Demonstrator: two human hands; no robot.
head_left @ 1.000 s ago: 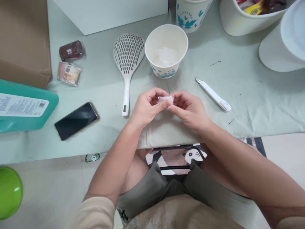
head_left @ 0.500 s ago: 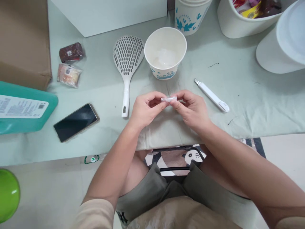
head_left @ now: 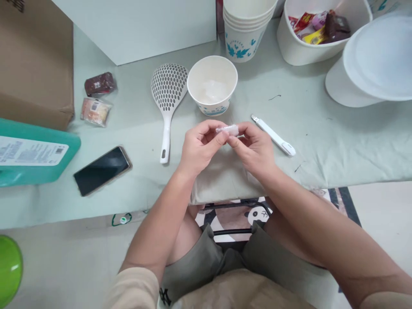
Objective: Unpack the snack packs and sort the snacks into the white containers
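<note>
Between both hands is a small piece in clear plastic wrap [head_left: 229,129]; its contents are too small to make out. My left hand [head_left: 203,148] pinches its left end with thumb and fingers. From the other side, my right hand [head_left: 252,148] grips the same piece, fingertips close to the left thumb. Just beyond the hands stands a white paper bowl [head_left: 212,83] with blue print, holding something whitish or translucent at the bottom. A white perforated skimmer [head_left: 168,92] lies left of the bowl. To the right of my right hand rests a white utility knife [head_left: 273,135].
Two wrapped snacks, one brown [head_left: 100,83] and one pale [head_left: 95,111], lie at left above a phone [head_left: 103,171]. A green jug [head_left: 69,146] and a cardboard box [head_left: 35,64] flank them. Stacked paper cups [head_left: 243,40], a candy bin [head_left: 296,51] and a lidded container [head_left: 347,81] stand behind.
The camera view has shifted, so the table items appear lower and mostly further left. Both hands still hold the wrapped piece, which has turned slightly, with fingertips closer together.
</note>
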